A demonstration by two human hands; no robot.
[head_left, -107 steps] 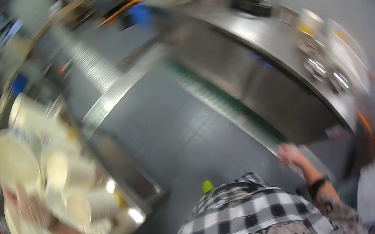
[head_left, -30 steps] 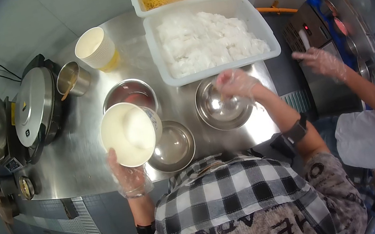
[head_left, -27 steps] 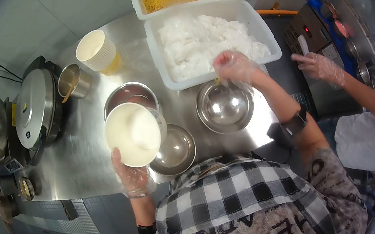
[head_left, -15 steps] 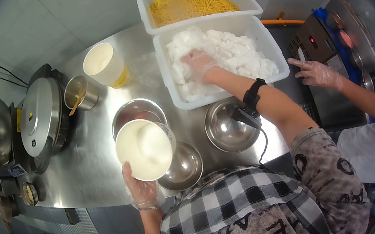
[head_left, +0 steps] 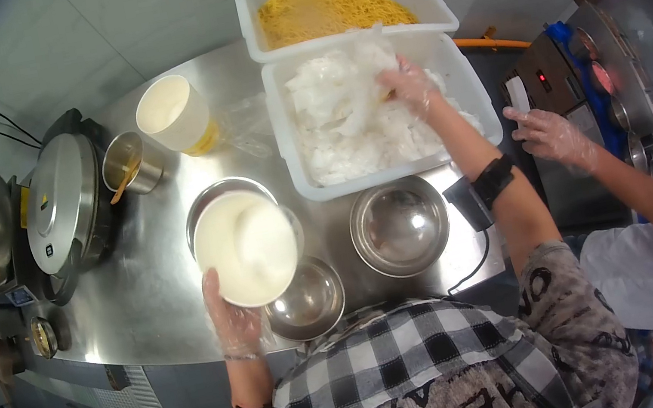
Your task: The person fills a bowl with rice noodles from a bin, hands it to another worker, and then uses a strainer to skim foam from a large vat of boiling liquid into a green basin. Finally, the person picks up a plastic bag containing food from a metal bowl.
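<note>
– How does the left hand [head_left: 233, 317] grip, lower left of centre?
– Narrowly, fingers curled against the lower-left side of the white paper bucket [head_left: 245, 249]. The bucket tilts, its mouth towards us, just above the hand.
– And the right hand [head_left: 411, 88]?
– It's over the near tub [head_left: 393, 175], upper centre, with bent fingers touching a raised white clump [head_left: 361, 102]. I can't tell whether they're closed round it.
– So where's the clump?
– Just left of those fingers, above the white heap in the tub.
– What's hard to make out?
– The right fingertips blur into the white. The bucket hides part of one steel bowl [head_left: 212, 191] behind it and overlaps the edge of another, the lower bowl [head_left: 306, 302].
– Whose is the gloved hand [head_left: 552, 136] at the right?
– Another person's; the white object [head_left: 518, 94] by its fingertips is unclear.
</note>
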